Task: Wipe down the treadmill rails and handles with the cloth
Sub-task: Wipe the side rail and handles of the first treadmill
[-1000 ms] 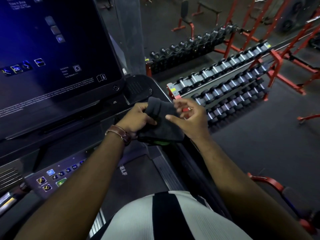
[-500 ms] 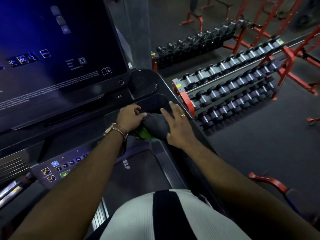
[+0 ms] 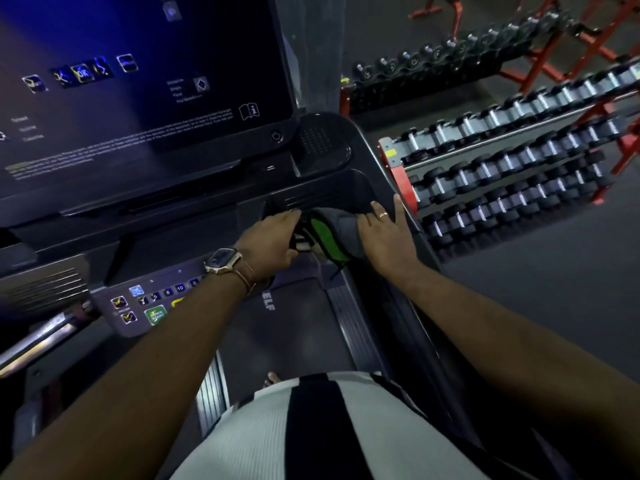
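Both hands are at the right-hand corner of the treadmill console, working the cloth [image 3: 341, 233]. The cloth is grey with a bright green panel showing, bunched between the two hands and lying on the dark console ledge [image 3: 332, 188] where the right side rail [image 3: 412, 306] begins. The right hand [image 3: 388, 237] lies flat on the cloth's far side with fingers straight and spread, pressing it down against the rail's top end; it is not clenched round anything. The left hand [image 3: 273, 237] reaches in from the near side and its fingertips seem to pinch the cloth's dark edge, though the fingers are partly hidden by the fabric, so the hold is a judgement, not a certainty.

As for progress, the job looks to be at or close to its start. The cloth sits at the very head of the right rail, and the whole length of that rail running back behind the right hand toward the body shows no sign either way of having been wiped; the light is too dim to tell a cleaned surface from a dusty one. The metal handle bar [image 3: 41, 336], well away to the left of the left hand below the button panel [image 3: 149, 303], lies far from the cloth. The left rail is out of view. So what probably remains is the sweep down the right rail, then the handles, then the opposite side.
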{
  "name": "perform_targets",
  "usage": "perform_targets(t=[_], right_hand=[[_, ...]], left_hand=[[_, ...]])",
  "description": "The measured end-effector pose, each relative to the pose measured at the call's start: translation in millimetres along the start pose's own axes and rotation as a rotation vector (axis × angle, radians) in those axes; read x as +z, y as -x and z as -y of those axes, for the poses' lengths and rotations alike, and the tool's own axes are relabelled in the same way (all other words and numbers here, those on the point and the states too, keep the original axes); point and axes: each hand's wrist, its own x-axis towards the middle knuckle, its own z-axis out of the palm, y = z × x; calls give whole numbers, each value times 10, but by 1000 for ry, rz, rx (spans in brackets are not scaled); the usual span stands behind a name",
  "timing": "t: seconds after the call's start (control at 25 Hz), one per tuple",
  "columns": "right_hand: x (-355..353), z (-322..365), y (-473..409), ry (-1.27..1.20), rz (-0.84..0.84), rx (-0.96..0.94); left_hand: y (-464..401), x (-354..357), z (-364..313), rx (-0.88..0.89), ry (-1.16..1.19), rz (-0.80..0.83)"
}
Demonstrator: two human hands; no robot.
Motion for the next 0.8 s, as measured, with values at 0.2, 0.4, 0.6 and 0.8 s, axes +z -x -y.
perform_targets(t=[0.2, 0.4, 0.6, 0.8], right_hand=[[-70, 512, -204, -231, -54, -92], [-140, 176, -185, -141, 90, -45], [-313, 472, -441, -204, 253, 2], [-293, 1180, -307, -391, -157, 83]], left_hand=[[36, -99, -91, -52, 49, -91], [2, -186, 1, 0, 29, -49], [35, -238, 2, -121, 287, -86], [-102, -294, -95, -232, 350, -139]])
